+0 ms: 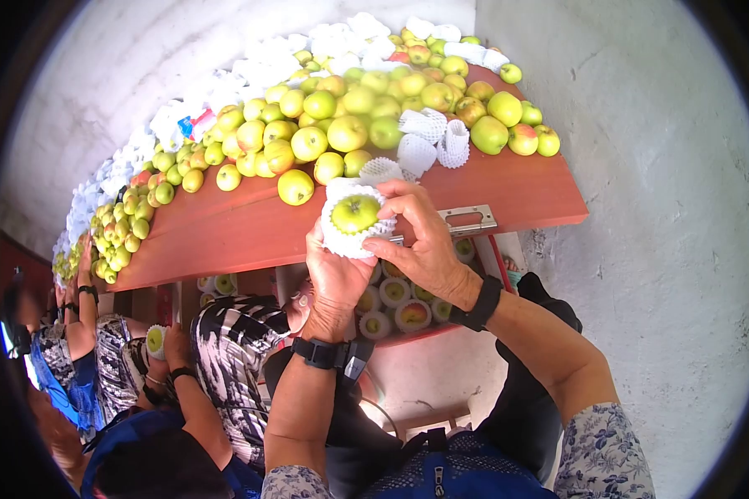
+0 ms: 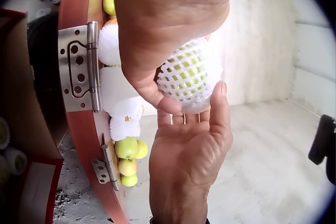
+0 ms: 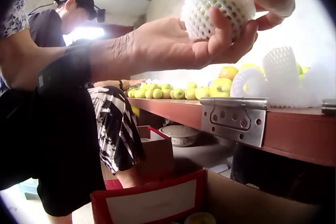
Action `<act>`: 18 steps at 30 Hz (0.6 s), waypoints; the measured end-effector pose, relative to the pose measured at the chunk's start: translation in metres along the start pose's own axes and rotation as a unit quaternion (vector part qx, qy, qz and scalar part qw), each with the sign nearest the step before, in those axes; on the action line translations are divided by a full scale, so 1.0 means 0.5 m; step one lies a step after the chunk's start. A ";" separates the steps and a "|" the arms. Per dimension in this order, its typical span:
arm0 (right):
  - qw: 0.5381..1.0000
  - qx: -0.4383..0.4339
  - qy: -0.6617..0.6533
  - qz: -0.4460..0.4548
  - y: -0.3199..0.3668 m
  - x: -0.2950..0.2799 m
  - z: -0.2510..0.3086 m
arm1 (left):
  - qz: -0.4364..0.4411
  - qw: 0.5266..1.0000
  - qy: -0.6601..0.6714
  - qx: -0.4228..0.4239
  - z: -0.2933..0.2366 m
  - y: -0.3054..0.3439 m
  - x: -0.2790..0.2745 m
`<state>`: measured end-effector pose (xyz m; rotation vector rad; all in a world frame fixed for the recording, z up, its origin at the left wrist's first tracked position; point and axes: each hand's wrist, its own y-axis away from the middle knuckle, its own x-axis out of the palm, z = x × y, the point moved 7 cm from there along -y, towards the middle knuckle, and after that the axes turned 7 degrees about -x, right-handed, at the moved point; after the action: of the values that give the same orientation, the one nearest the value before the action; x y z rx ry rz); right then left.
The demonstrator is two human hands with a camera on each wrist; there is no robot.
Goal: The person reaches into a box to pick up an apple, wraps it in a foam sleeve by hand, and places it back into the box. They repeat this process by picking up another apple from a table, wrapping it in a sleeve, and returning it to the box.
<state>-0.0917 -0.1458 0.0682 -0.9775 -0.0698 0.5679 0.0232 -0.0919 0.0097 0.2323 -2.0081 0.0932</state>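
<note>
A green apple [image 1: 355, 214] sits in a white foam net [image 2: 188, 77], its top showing through the net's open end in the head view. My left hand [image 1: 337, 274] cradles it from below, palm up, with fingers curled round the net in the right wrist view. On the other side my right hand [image 1: 431, 245] pinches the net's edge between thumb and fingers. Both hands are raised just in front of the red-brown board [image 1: 516, 195]. Loose apples [image 1: 308, 143] and spare foam nets [image 1: 416, 154] lie on that board close beyond the hands.
Below the board's front edge stands a red-edged box [image 1: 424, 334] holding several netted apples [image 1: 394, 291]. Metal hinges [image 1: 468, 219] line that edge. At left, another person's hand holds a netted apple [image 1: 156, 341]. A grey wall [image 1: 641, 166] rises at right.
</note>
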 end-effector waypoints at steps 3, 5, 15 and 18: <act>1.000 -0.007 -0.008 0.006 -0.006 -0.006 0.011 | 0.008 1.000 0.021 0.001 -0.003 0.002 0.002; 0.999 -0.020 -0.035 0.015 -0.010 -0.006 0.013 | 0.012 1.000 -0.009 0.003 -0.009 0.005 0.005; 1.000 -0.019 -0.018 0.005 -0.007 -0.004 0.013 | -0.065 0.998 0.006 0.024 -0.022 0.014 0.003; 1.000 -0.025 0.006 -0.017 -0.015 -0.016 0.022 | -0.053 0.997 -0.018 0.052 -0.029 0.010 0.007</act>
<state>-0.0986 -0.1444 0.0819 -1.0266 -0.0903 0.5321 0.0337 -0.0849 0.0193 0.4079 -2.0245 0.1266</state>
